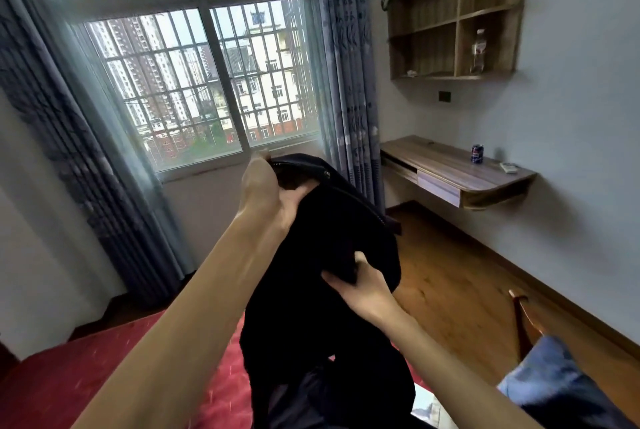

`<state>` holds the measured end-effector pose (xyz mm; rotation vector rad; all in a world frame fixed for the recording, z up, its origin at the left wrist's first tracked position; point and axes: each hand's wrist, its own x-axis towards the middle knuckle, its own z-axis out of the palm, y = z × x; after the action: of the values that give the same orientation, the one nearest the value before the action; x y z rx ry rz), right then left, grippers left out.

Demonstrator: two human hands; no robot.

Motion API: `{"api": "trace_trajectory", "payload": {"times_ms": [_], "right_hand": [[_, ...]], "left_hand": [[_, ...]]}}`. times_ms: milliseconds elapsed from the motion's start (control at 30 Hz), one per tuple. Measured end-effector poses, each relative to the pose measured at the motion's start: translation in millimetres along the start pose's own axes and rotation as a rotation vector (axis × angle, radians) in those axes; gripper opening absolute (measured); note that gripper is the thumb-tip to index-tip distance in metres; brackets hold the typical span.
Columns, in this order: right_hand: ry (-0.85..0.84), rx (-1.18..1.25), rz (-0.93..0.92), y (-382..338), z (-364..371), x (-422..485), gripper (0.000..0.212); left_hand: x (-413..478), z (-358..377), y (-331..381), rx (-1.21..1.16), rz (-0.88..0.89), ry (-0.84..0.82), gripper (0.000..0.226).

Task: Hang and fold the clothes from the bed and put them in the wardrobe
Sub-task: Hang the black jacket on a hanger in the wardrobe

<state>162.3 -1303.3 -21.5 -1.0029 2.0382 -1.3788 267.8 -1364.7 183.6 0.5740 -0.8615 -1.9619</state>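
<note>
Holding a black garment (311, 290) up in mid-air with both hands, above the near part of the bed (104, 376) with its red cover. Gripped at the top edge by the left hand (266, 193), far and high, fingers curled over the fabric just beside a metal snap (326, 173). Gripped lower and nearer by the right hand (360, 286), thumb and fingers clamped on a bunched fold. Hanging down between the forearms to the bottom of the view; cannot tell whether touching the bed.

Far centre: barred window (194, 65), grey curtains (349, 82) on both sides. Far right on the wall: wooden shelf unit (457, 13) with a clear bottle (479, 51) in the lower right cubby. Below it: floating desk (457, 176) with a blue can (477, 153) and a white remote (508, 168) near it. Wooden floor (450, 273) right of the bed. Near right: chair back (521, 318), blue denim cloth (554, 376) just beside it.
</note>
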Motion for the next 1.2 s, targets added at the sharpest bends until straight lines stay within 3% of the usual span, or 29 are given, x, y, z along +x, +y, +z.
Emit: {"api": "trace_trajectory", "payload": {"times_ms": [100,167,200,300,467,533,600,667,700,800,867,933,1000,1133,1200], "right_hand": [[-0.034,-0.003,-0.065,4.2,-4.9,4.6,0.048],[0.068,-0.082,-0.122,2.3,-14.5,7.4,0.018],[0.136,-0.084,-0.139,-0.8,-21.2,8.7,0.014],[0.274,0.031,-0.166,-17.6,-46.5,11.7,0.018],[0.357,0.086,-0.280,-63.4,-74.4,16.4,0.026],[0.351,0.044,-0.347,-84.2,-75.1,13.3,0.024],[0.305,0.034,-0.385,-101.7,-73.6,7.1,0.025],[0.255,0.001,-0.432,-115.3,-72.3,-1.7,0.029],[0.225,-0.033,-0.465,-120.0,-71.8,-6.0,0.032],[0.142,-0.119,-0.507,-123.9,-75.1,-14.4,0.034],[0.096,-0.167,-0.450,-116.0,-88.0,-15.9,0.027],[-0.003,-0.263,-0.381,-100.4,-102.8,-19.5,0.038],[-0.100,-0.312,-0.308,-77.8,-111.2,-25.9,0.045],[-0.061,-0.524,-0.227,-6.7,-114.2,-36.2,0.022],[-0.163,-0.421,-0.097,26.0,-109.5,-47.3,0.015]], "left_hand": [[-1.7,-6.3,16.2,0.053,0.085,0.038,0.019],[0.4,-16.2,26.2,0.109,0.126,0.069,0.021],[3.8,-23.5,29.8,0.140,0.139,0.079,0.023],[22.5,-55.4,34.6,0.221,0.164,0.124,0.036],[23.6,-98.0,1.9,0.495,0.177,0.122,0.067],[6.8,-104.3,-26.7,0.838,0.404,0.040,0.100],[-9.2,-101.6,-48.5,1.290,0.864,-0.035,0.119],[-10.0,-92.5,-59.7,1.602,1.255,-0.091,0.115],[-9.4,-84.4,-62.6,1.680,1.319,-0.155,0.108],[3.1,-76.0,-65.0,1.696,1.250,-0.365,0.065],[11.2,-74.2,-52.4,1.716,1.168,-0.385,0.031],[17.9,-66.7,-35.7,1.808,1.126,-0.399,0.013],[20.0,-53.8,-25.1,1.867,1.086,-0.434,0.008],[11.0,-30.3,-22.9,1.715,0.855,-0.449,0.016],[8.0,-22.1,-20.1,1.654,0.737,-0.452,0.006]]}}
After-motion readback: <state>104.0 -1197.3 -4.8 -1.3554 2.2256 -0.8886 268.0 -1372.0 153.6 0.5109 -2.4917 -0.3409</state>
